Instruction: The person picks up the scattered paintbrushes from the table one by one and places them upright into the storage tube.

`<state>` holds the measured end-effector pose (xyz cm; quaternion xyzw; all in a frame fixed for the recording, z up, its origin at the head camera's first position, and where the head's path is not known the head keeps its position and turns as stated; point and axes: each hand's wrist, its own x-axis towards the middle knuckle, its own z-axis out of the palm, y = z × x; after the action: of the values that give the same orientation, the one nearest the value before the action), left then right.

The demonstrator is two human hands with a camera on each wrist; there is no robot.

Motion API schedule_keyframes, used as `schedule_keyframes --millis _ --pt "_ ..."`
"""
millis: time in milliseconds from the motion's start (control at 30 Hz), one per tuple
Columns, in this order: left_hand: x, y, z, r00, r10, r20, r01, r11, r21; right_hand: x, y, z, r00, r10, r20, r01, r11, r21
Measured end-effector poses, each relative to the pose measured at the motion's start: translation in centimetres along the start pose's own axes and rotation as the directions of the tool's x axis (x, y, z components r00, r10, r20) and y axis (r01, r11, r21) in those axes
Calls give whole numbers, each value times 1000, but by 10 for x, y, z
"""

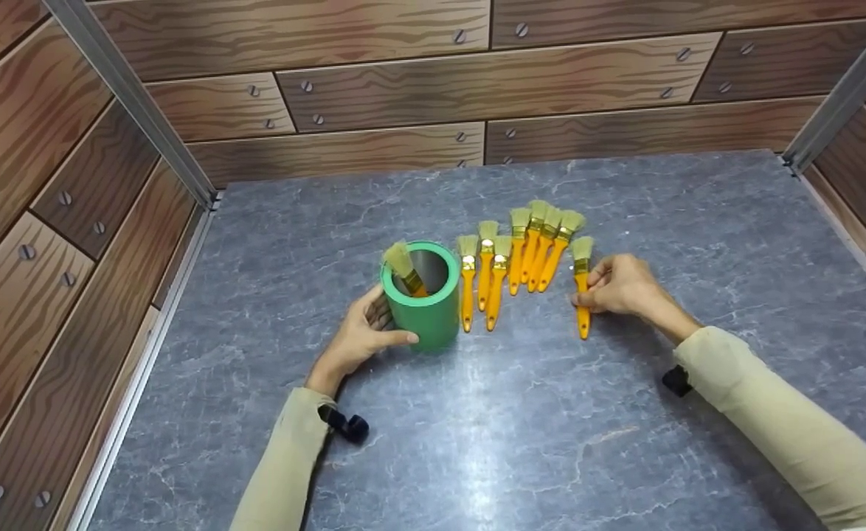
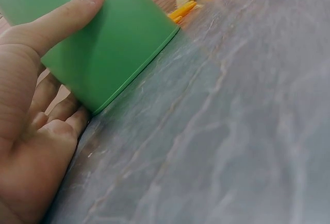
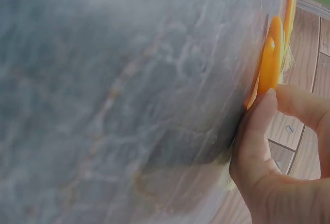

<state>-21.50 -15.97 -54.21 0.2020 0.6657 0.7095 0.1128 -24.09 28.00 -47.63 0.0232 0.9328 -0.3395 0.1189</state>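
A green can [image 1: 427, 318] stands upright on the table, its top uncovered. One paintbrush [image 1: 402, 264] leans inside it, bristles up above the rim. My left hand [image 1: 359, 335] holds the can from the left, thumb across its front and fingers around the far side; the left wrist view shows this thumb pressed on the green wall [image 2: 129, 38]. At the right end of the brushes, my right hand [image 1: 625, 286] pinches a paintbrush with an orange handle [image 1: 583, 322] between thumb and fingers. That handle [image 3: 270, 64] lies close to the tabletop in the right wrist view.
Several more orange-handled paintbrushes [image 1: 468, 299] lie between the can and my right hand, bristles pointing away from me. The grey marbled table [image 1: 551, 442] is bounded by wood-patterned walls [image 1: 403, 96] at the back and sides, with metal posts [image 1: 138, 103] at the corners.
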Motion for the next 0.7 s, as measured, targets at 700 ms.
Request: schedule_keyframes --millis 700 --pt "-2 0 1 1000 -9 2 9 1000 -7 -17 -20 -22 996 -66 66 41 946 322"
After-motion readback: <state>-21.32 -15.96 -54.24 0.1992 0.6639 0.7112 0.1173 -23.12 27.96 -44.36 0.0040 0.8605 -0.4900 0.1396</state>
